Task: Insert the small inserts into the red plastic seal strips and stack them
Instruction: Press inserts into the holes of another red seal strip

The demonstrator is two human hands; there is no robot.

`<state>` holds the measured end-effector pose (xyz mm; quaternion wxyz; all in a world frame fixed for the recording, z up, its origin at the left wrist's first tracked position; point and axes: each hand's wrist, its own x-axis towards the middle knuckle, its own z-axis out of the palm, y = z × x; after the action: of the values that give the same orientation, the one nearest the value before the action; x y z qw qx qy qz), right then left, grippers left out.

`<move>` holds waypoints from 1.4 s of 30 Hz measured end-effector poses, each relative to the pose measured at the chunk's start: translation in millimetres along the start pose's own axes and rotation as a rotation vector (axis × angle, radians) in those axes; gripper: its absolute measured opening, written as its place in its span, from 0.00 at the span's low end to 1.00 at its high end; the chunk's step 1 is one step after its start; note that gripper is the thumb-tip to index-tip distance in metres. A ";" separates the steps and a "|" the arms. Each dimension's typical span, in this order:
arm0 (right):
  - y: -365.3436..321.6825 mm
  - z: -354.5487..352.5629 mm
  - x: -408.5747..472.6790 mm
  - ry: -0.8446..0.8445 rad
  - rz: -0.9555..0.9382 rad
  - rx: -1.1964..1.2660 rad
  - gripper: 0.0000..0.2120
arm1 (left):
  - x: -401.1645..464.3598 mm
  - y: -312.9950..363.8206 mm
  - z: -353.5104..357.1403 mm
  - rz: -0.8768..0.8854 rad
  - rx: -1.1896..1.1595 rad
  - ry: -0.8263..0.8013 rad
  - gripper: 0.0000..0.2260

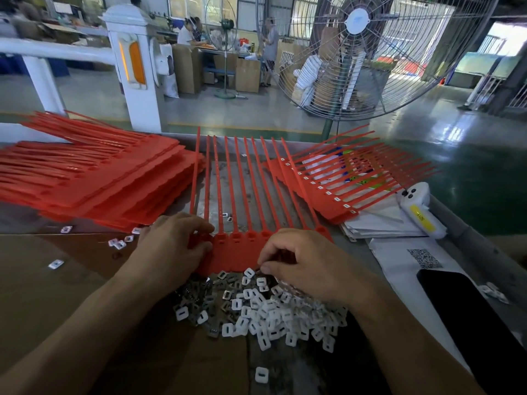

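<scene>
Head view looks down on a red seal strip sheet (228,252) lying flat in the middle of the table, its row of thin tails fanning away toward the far edge. Left hand (171,246) presses down on the sheet's left end with curled fingers, thumb pinching the edge. Right hand (299,260) hovers curled over the near edge of the sheet, thumb and forefinger pinched at the pile of white inserts (265,312); whether one is already caught between them I cannot tell. To do this step well, I judge the sheet should be held still while each insert is picked singly, turned slot-up and pushed squarely into a socket at the tail's base. Empty sheets (94,178) are stacked at far left; sheets with inserts fitted (336,192) lie at far right.
</scene>
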<state>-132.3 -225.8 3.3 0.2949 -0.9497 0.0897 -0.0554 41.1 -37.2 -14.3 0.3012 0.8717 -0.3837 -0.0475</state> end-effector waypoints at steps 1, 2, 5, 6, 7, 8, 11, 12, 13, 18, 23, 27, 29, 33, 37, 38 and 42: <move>0.0 0.9 1.0 0.000 -0.009 -0.005 0.04 | -0.2 0.3 0.2 0.000 0.007 0.007 0.13; 0.1 1.8 2.2 -0.007 -0.016 -0.019 0.06 | -0.2 0.7 0.3 0.000 0.017 0.012 0.13; -0.6 4.7 4.0 -0.013 -0.015 -0.059 0.07 | -0.6 2.0 -0.5 -0.005 0.030 0.009 0.14; -0.5 5.1 4.1 -0.010 -0.013 -0.064 0.06 | -0.8 2.3 -0.9 -0.007 0.031 0.005 0.14; -0.7 5.1 4.1 -0.009 -0.014 -0.066 0.05 | -1.2 2.5 -1.3 -0.008 0.031 0.002 0.14; -0.9 5.1 3.8 -0.009 -0.015 -0.064 0.04 | -1.4 2.7 -1.4 -0.008 0.030 -0.001 0.14; -1.5 4.7 3.2 -0.012 -0.010 -0.060 0.03 | -1.9 3.7 -1.6 -0.011 0.035 -0.009 0.14; -1.1 4.8 3.3 -0.013 -0.009 -0.067 0.04 | -1.9 3.9 -1.5 -0.011 0.037 -0.008 0.14; -1.0 4.8 3.3 -0.014 -0.007 -0.071 0.04 | -1.9 4.1 -1.5 -0.009 0.035 -0.005 0.14; 0.6 4.2 1.2 0.037 0.045 0.050 0.04 | -2.3 3.6 -1.4 -0.003 0.026 -0.004 0.14; -4.3 9.3 4.5 0.122 0.055 0.288 0.05 | -2.6 4.6 -0.6 0.010 0.076 -0.006 0.16; -5.3 11.3 7.8 0.192 0.093 0.424 0.03 | -3.6 7.6 1.2 0.076 0.158 0.094 0.18; -5.7 11.3 9.3 0.217 0.130 0.540 0.02 | -4.9 12.8 0.5 0.190 -0.002 0.168 0.14; -5.7 14.5 13.3 0.167 0.160 0.783 0.02 | -11.2 29.6 6.4 0.314 -0.264 0.157 0.09; -6.3 19.9 18.8 0.128 0.163 0.927 0.09 | -13.3 35.6 13.8 0.396 -0.317 0.179 0.07; -6.1 21.1 20.0 0.121 0.159 0.948 0.09 | -13.2 35.9 14.2 0.396 -0.319 0.183 0.08; -5.4 23.3 21.0 0.100 0.136 0.981 0.09 | -13.0 35.9 17.0 0.378 -0.342 0.199 0.07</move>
<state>-107.3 -212.9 -11.7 0.7053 -0.6872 0.1287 -0.1173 3.6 -55.3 -10.0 0.4836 0.7214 -0.4947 0.0314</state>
